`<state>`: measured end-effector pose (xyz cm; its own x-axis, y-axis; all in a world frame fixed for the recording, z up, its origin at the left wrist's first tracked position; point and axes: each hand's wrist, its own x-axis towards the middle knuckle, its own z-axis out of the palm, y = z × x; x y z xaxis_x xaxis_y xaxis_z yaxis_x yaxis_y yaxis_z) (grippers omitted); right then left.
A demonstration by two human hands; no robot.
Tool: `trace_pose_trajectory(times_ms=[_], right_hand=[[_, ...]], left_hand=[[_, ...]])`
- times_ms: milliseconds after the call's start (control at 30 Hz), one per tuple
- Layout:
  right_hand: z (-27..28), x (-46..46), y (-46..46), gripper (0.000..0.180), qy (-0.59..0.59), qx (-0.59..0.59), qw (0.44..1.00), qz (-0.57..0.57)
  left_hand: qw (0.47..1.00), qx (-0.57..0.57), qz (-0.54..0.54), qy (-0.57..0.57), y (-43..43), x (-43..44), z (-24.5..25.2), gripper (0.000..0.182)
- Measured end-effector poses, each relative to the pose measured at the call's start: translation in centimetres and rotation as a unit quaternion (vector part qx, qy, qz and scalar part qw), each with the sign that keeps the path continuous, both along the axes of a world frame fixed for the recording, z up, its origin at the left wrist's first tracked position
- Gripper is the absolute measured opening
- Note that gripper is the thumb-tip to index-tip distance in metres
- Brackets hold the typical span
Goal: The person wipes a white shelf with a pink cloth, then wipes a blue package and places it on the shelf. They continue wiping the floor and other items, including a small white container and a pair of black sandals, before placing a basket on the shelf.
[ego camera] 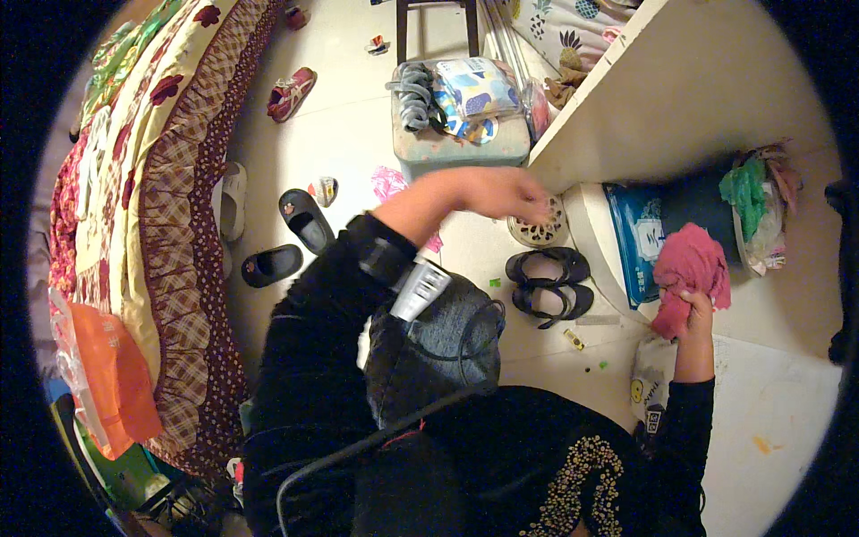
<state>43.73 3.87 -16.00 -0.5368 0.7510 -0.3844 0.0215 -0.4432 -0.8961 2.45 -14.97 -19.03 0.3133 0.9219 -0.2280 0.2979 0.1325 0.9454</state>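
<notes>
My right hand (698, 310) grips a crumpled pink cloth (694, 258), held up in front of a blue plastic pack (624, 245) and a dark bin (701, 208). My left hand (500, 191) is blurred, with its fingers bent downward. It hangs over a round cream piece with dark cut-outs (533, 231), partly covering it; whether anything is between the fingers cannot be seen. Below that piece, a pair of black strappy sandals (577, 265) rests on the pale floor (530, 362).
A padded stool (463, 151) bears a patterned pack (480, 87) and a grey twisted item (414, 97). Black slippers (272, 266) and a red shoe (292, 94) lie near the frilled bedspread (178, 268). A pale panel (671, 101) rises at right. Plastic bags (745, 194) fill the bin.
</notes>
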Motion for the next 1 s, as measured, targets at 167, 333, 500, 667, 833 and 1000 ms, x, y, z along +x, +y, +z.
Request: trace_pose_trajectory(times_ms=[167, 333, 500, 667, 833, 1000], right_hand=[[-1.9, 4.7, -1.0, 0.072, -0.041, -0.022, 0.999, -0.01], [-1.6, 5.9, -3.9, 0.085, -0.136, 0.0, 0.991, -0.002], [-1.8, 6.8, -5.8, 0.095, -0.183, 0.026, 0.982, -0.035], [-1.6, 5.7, -7.3, 0.093, -0.191, 0.003, 0.981, 0.015], [0.5, 1.2, -8.6, 0.08, -0.192, 0.046, 0.972, 0.129], [0.9, -4.3, -9.2, 0.063, 0.002, 0.071, 0.966, 0.247]], left_hand=[[0.895, -0.297, 0.331, -0.03, -10.9, -9.5, -11.5, 0.037], [0.839, -0.33, 0.432, 0.021, -16.4, -15.4, -20.7, 0.034], [0.83, -0.222, 0.397, 0.322, -17.2, -18.0, -23.2, 0.035], [0.825, -0.086, 0.14, 0.541, -13.5, -7.9, -25.4, 0.045], [0.788, 0.013, 0.074, 0.612, -13.1, -5.1, -25.7, 0.036], [0.831, -0.079, 0.096, 0.542, -15.0, -6.3, -24.4, 0.03]])
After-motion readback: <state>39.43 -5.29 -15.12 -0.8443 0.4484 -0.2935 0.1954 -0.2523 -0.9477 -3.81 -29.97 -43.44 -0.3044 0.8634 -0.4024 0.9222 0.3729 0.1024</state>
